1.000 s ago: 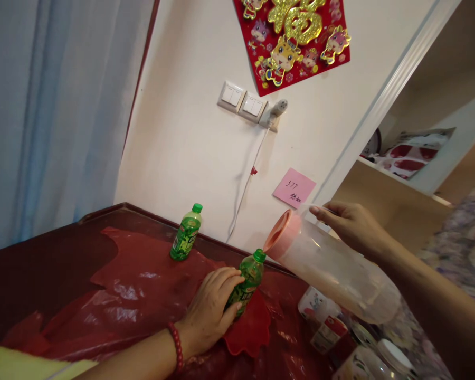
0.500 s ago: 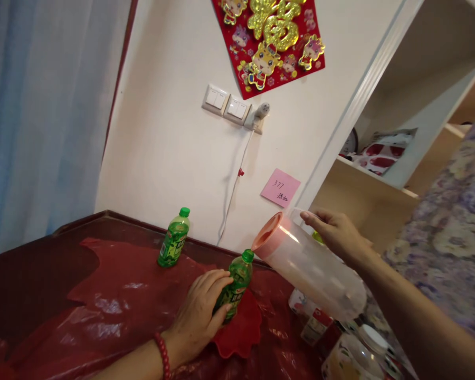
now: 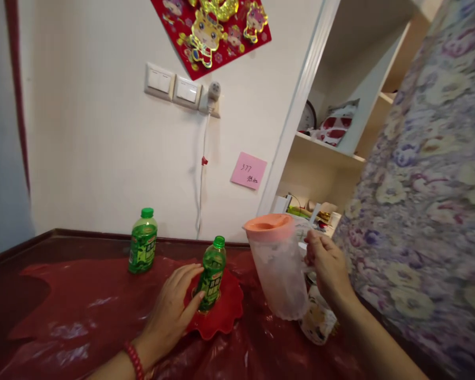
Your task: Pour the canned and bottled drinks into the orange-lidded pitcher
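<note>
My left hand (image 3: 170, 306) is curved against the left side of a green-labelled plastic bottle (image 3: 212, 274), its thumb and fingertips at the bottle's edge. This bottle stands upright on a red scalloped dish (image 3: 230, 309). My right hand (image 3: 328, 264) grips the handle of a translucent plastic pitcher (image 3: 279, 274) with an orange lid. Slightly tilted, the pitcher is to the right of the bottle, with its spout toward it and a gap between them. I cannot tell how much liquid it contains. A second green bottle (image 3: 143, 241) stands upright further left, near the wall.
Wrinkled red plastic sheeting (image 3: 87, 301) covers much of the dark table. Behind the pitcher is a patterned jar (image 3: 319, 319), partly hidden. A white cord (image 3: 201, 192) hangs from the wall plug, shelves (image 3: 324, 142) stand behind, and a floral curtain (image 3: 411, 211) is at right.
The pitcher has swung from nearly level to closer to upright, its spout moving away from the bottle's mouth. My left hand's fingers cover less of the bottle. The view has shifted right.
</note>
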Motion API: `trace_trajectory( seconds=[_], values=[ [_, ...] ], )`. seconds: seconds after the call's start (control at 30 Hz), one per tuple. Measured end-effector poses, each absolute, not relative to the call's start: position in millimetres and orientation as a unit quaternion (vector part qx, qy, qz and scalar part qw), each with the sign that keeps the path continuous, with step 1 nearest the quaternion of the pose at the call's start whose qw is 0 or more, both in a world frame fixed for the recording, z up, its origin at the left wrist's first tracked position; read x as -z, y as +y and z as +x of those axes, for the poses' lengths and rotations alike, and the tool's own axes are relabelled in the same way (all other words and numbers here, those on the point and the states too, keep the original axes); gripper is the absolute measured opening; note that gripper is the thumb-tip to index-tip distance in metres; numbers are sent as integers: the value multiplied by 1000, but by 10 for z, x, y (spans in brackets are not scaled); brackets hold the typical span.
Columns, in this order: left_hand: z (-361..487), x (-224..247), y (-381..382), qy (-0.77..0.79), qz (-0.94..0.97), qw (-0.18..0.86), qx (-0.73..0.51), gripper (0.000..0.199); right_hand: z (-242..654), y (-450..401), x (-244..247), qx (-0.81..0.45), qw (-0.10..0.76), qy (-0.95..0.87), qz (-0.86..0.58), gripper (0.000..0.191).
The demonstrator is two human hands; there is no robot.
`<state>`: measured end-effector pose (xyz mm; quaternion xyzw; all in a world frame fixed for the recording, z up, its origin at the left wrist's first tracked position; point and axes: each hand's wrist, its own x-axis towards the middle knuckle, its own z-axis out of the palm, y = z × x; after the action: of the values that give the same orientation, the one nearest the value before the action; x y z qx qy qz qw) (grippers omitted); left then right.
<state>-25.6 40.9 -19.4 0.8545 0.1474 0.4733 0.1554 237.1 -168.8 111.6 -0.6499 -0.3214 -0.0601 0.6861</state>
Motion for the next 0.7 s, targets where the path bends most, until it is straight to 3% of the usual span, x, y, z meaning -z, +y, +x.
trace_trajectory(
  seconds=[0.27,0.5,0.7],
  values=[
    [-259,61,469,191,833,206,-477,39,2085,-2207,-484,9,771,-232,-593,54],
    [-339,-280,574,293,764,315,-480,60,2017,-2431,-83,-20,838,-151,-524,57],
    [-390,-368,919,354,747,330,-456,73,2078,-2524,67,-37,869,-121,-478,57]
  ],
)
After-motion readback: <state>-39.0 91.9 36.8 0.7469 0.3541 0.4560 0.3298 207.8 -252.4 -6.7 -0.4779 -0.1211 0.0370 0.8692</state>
